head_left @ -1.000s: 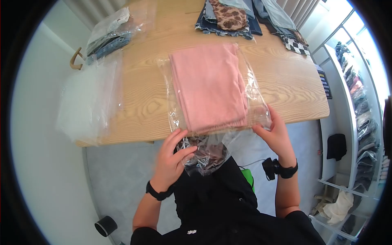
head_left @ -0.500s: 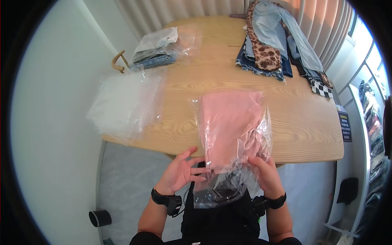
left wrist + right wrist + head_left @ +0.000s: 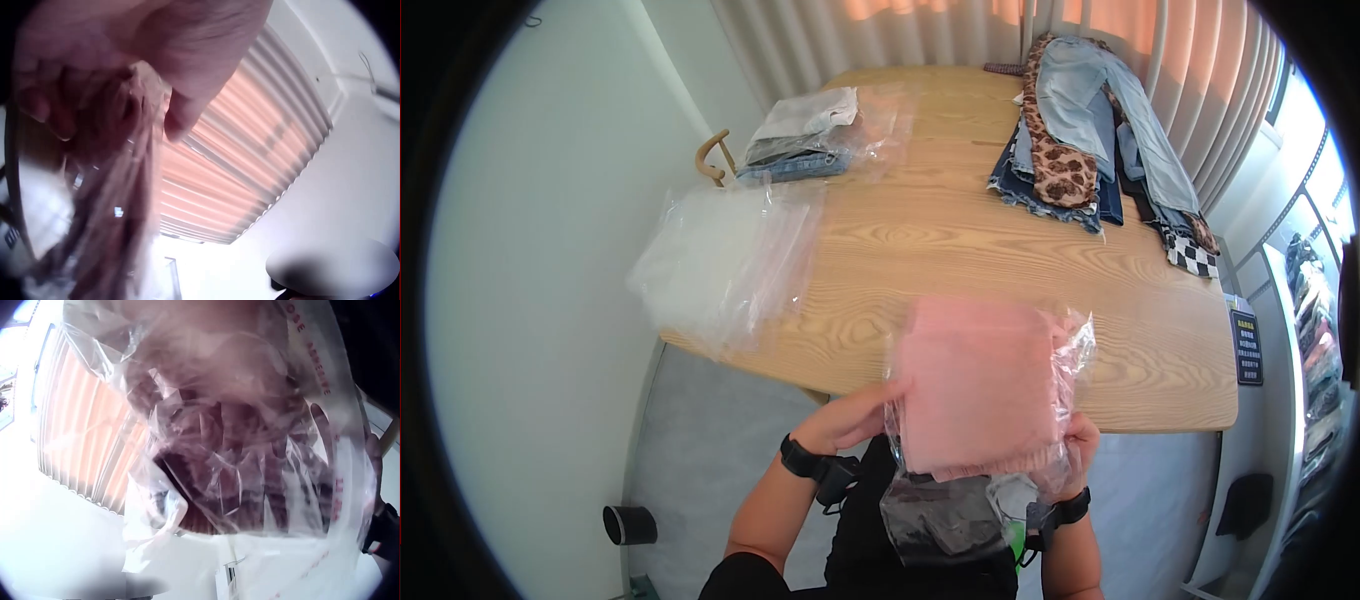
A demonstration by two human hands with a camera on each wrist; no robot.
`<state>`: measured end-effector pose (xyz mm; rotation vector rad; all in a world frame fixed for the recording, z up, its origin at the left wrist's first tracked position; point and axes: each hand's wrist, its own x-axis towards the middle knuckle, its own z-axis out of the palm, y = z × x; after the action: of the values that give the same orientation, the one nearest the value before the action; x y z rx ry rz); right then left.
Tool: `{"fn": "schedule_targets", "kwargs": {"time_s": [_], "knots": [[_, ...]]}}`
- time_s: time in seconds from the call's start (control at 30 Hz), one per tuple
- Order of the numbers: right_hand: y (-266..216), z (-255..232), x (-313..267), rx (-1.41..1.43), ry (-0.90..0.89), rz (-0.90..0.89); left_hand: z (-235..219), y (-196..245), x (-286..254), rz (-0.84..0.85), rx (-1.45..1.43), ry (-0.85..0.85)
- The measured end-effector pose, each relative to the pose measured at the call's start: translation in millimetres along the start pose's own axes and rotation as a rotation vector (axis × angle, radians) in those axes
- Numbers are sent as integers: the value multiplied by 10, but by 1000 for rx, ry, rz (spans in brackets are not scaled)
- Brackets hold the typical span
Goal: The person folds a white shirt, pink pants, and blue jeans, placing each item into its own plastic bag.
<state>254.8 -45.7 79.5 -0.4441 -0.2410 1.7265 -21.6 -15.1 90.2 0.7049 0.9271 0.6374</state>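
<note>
A folded pink garment (image 3: 980, 385) lies inside a clear plastic bag (image 3: 1085, 350), lifted over the table's front edge and partly overlapping it in the head view. My left hand (image 3: 852, 418) grips the bag's left side; in the left wrist view the thumb and fingers (image 3: 47, 103) stand on opposite sides of the wrinkled bundle. At the lower right corner, my right hand (image 3: 1080, 448) holds the bag, its fingers mostly hidden by plastic. The loose end of the bag hangs below the garment, and red print shows on its strip (image 3: 337, 456) in the right wrist view.
A stack of clear bags (image 3: 720, 265) lies at the table's left edge, with bagged clothes (image 3: 805, 135) behind it. Jeans (image 3: 1085, 90), a leopard-print piece (image 3: 1062, 175) and a checkered piece (image 3: 1190, 255) lie at the back right. A wooden chair (image 3: 712, 160) stands at left.
The bagged pink garment has come off the tabletop toward the body. My left hand, spread beside the bag half a second ago, now grips its left side. The head view has tilted up.
</note>
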Motion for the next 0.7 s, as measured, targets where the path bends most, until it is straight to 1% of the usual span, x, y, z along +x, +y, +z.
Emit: {"fn": "schedule_targets", "kwargs": {"time_s": [0.03, 0.07, 0.1, 0.13, 0.17, 0.2, 0.23, 0.3, 0.33, 0.37, 0.4, 0.43, 0.47, 0.5, 0.53, 0.57, 0.6, 0.63, 0.7], "knots": [[-53, -53, 15, 13, -73, -2, 47, 30, 67, 65, -251, -6], [-87, -79, 41, 16, -111, -2, 103, 73, 120, 72, -258, -6], [-122, -82, 68, 20, -150, -1, 170, 124, 157, 100, -386, -45], [-157, 13, 101, 48, 9, 68, 227, 173, 191, 127, -514, -84], [-184, 65, 129, 77, 168, 136, 267, 212, 231, 131, -519, -84], [-173, -98, 164, 71, 166, 139, 299, 249, 274, 105, -478, -71], [-136, -400, 208, -198, -63, -130, 323, 300, 310, 80, -437, -57], [-163, -514, 280, -465, -300, -394, 375, 497, 356, 89, -407, -42], [-220, -387, 317, -374, -291, -257, 390, 628, 379, 94, -372, -27], [-252, -278, 379, -327, -289, -187, 385, 776, 406, 96, -374, -22], [-283, -168, 442, -280, -283, -117, 366, 947, 436, 150, -319, 13], [-291, -57, 529, 11, -171, 33, 361, 1140, 461, 202, -261, 49], [-271, 27, 629, 300, -56, 182, 400, 1350, 461, 297, -202, 96], [-192, 62, 744, 178, -55, 57, 412, 1559, 490, 392, -143, 143], [-169, -4, 836, 181, -56, 62, 348, 1782, 568, 465, -100, 150], [-147, -117, 906, 173, -21, 34, 250, 2029, 647, 538, -57, 157], [-129, -190, 933, 163, 16, 6, 24, 2281, 775, 561, -92, 86], [-116, -211, 932, 162, 14, 9, 54, 2567, 762, 666, -2, 174], [-85, -222, 888, 69, -34, 16, -45, 3044, 859, 900, 9, 339]]}}
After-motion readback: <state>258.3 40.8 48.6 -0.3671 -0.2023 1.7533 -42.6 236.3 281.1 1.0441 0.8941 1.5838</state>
